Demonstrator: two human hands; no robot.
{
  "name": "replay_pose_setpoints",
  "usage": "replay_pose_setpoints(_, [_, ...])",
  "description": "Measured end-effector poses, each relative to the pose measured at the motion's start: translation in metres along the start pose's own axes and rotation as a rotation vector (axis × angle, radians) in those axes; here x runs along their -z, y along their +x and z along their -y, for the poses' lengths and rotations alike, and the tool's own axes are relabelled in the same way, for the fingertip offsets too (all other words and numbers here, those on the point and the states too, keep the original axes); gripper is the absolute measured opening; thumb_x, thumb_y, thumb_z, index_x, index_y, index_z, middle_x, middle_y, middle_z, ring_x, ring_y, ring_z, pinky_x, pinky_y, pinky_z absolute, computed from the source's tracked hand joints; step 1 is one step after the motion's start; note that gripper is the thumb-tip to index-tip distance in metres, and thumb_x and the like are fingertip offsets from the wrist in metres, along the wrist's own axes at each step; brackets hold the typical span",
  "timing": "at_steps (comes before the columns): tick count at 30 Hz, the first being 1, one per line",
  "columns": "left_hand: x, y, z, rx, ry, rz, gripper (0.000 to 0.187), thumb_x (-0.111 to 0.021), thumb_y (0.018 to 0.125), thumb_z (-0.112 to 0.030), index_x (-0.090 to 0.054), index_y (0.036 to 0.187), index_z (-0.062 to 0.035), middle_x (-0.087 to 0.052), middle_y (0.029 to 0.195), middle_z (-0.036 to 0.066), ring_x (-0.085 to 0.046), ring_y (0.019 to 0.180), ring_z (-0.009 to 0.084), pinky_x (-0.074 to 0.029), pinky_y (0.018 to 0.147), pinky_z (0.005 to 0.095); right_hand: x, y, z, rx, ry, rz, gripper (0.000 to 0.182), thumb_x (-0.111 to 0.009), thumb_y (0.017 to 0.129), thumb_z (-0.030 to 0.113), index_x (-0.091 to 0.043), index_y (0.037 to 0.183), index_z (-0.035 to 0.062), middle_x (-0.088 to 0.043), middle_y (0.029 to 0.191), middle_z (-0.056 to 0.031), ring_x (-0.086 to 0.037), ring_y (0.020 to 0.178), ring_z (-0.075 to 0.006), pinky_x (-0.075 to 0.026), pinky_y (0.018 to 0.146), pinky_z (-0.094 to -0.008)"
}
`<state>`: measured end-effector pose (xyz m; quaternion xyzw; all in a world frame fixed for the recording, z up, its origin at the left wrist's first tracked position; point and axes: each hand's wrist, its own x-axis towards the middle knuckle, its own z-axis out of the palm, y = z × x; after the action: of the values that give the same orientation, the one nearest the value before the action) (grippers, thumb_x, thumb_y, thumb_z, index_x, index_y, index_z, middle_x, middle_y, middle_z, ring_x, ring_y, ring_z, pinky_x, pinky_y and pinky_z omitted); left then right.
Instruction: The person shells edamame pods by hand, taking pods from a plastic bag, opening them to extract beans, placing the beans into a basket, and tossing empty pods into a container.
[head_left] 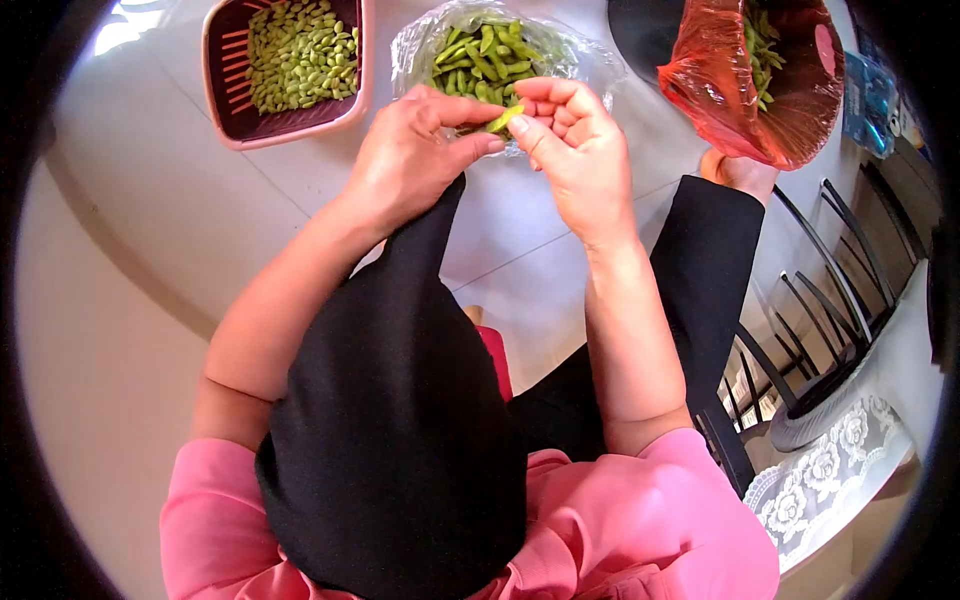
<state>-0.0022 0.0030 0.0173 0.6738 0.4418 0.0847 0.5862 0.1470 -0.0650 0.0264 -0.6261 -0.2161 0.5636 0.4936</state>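
A yellow-green bean pod [505, 120] is pinched between my two hands, just in front of a clear plastic bag [415, 50] of green pods [485, 60]. My left hand [425, 145] has thumb and index finger closed at the pod's left end. My right hand [575, 140] grips its right end between thumb and fingers. To the left, a pink basket [366, 70] with slotted walls holds many shelled pale green beans [300, 55]. A red plastic bag [700, 75] at the upper right is open, with more pods [760, 55] inside.
The white tiled floor [240, 200] lies beneath the containers. A bare foot [745, 172] is beside the red bag. At the right are black metal bars [830, 270], a white lace cloth [820, 470] and a blue package [868, 105]. My black-clad knee [420, 240] rises below my left hand.
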Motion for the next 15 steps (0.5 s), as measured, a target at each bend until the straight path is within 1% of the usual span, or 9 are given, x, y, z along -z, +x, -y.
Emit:
replay_pose_setpoints(1, [0.0,-0.001,-0.001,0.0,0.002,0.0,0.026,-0.069,0.075,-0.017,-0.067,0.098,-0.0068,-0.063,0.083,0.012,-0.057,0.082,0.0222,-0.046,0.077,0.0329,-0.001,0.0,0.001,-0.068,0.032,-0.062,0.009,-0.062,0.083,0.008,-0.062,0.086,-0.0007,-0.059,0.08,-0.0011,-0.051,0.067,-0.0045,-0.042,0.058,-0.0189])
replay_pose_setpoints(2, [-0.001,-0.002,-0.002,-0.025,0.06,-0.074,0.026,-0.069,0.074,-0.017,-0.067,0.098,-0.0071,-0.063,0.082,0.012,-0.057,0.083,0.0224,-0.046,0.077,0.0326,0.0,0.0,-0.002,-0.068,0.034,-0.064,0.009,-0.062,0.083,0.008,-0.062,0.086,-0.0007,-0.059,0.08,-0.0011,-0.051,0.067,-0.0045,-0.042,0.058,-0.0189])
replay_pose_setpoints(3, [-0.002,-0.003,-0.002,-0.048,0.117,-0.147,0.026,-0.07,0.073,-0.017,-0.068,0.098,-0.0074,-0.063,0.082,0.012,-0.056,0.083,0.0227,-0.046,0.077,0.0323,0.001,0.0,-0.005,-0.16,0.054,-0.04,0.011,-0.063,0.083,0.01,-0.062,0.086,-0.0009,-0.059,0.077,-0.0002,-0.05,0.065,-0.0036,-0.041,0.057,-0.0185])
replay_pose_setpoints(4, [-0.003,-0.003,-0.002,-0.048,0.117,-0.145,0.026,-0.07,0.073,-0.017,-0.068,0.098,-0.0074,-0.063,0.082,0.012,-0.056,0.083,0.0227,-0.046,0.077,0.0323,0.002,-0.001,-0.007,-0.251,0.073,-0.015,0.013,-0.064,0.082,0.011,-0.062,0.086,-0.0011,-0.059,0.073,0.0007,-0.049,0.062,-0.0027,-0.04,0.055,-0.018])
replay_pose_setpoints(5, [-0.004,-0.002,-0.001,-0.089,0.148,-0.149,0.025,-0.069,0.073,-0.017,-0.068,0.097,-0.0077,-0.063,0.081,0.012,-0.057,0.082,0.0235,-0.046,0.075,0.0328,0.0,-0.003,-0.01,-0.238,0.056,-0.032,0.014,-0.064,0.083,0.012,-0.062,0.086,-0.001,-0.058,0.071,0.0027,-0.048,0.061,-0.0026,-0.04,0.055,-0.0176])
replay_pose_setpoints(6, [-0.004,-0.002,0.0,-0.13,0.178,-0.153,0.024,-0.069,0.073,-0.017,-0.068,0.096,-0.008,-0.062,0.079,0.012,-0.057,0.081,0.0244,-0.047,0.074,0.0333,-0.003,-0.004,-0.009,-0.238,0.057,-0.032,0.014,-0.064,0.083,0.012,-0.062,0.086,-0.001,-0.058,0.071,0.0027,-0.048,0.061,-0.0026,-0.04,0.055,-0.0176])
replay_pose_setpoints(8, [-0.005,-0.002,-0.001,-0.127,0.219,-0.153,0.023,-0.069,0.074,-0.018,-0.068,0.095,-0.0073,-0.062,0.078,0.012,-0.058,0.079,0.026,-0.047,0.072,0.0345,-0.007,-0.005,-0.006,-0.157,-0.058,-0.083,0.013,-0.063,0.083,0.011,-0.062,0.085,-0.0014,-0.059,0.073,0.0019,-0.049,0.063,-0.0025,-0.04,0.055,-0.0174])
replay_pose_setpoints(12, [-0.004,-0.004,-0.001,-0.154,0.287,-0.134,0.02,-0.066,0.076,-0.017,-0.065,0.092,-0.0053,-0.06,0.076,0.013,-0.059,0.073,0.0298,-0.048,0.066,0.0379,-0.004,-0.004,-0.008,-0.183,-0.097,-0.045,0.011,-0.062,0.082,0.009,-0.063,0.084,-0.0016,-0.06,0.074,0.0008,-0.05,0.064,-0.003,-0.041,0.056,-0.0178])
replay_pose_setpoints(15, [-0.006,-0.007,0.005,-0.207,0.233,-0.105,0.02,-0.064,0.076,-0.016,-0.063,0.093,-0.0045,-0.06,0.075,0.013,-0.06,0.073,0.0308,-0.048,0.065,0.0388,-0.002,-0.003,-0.007,-0.205,-0.088,0.004,0.009,-0.063,0.079,0.007,-0.062,0.082,-0.0014,-0.06,0.072,0.0005,-0.05,0.062,-0.0033,-0.041,0.055,-0.0182])
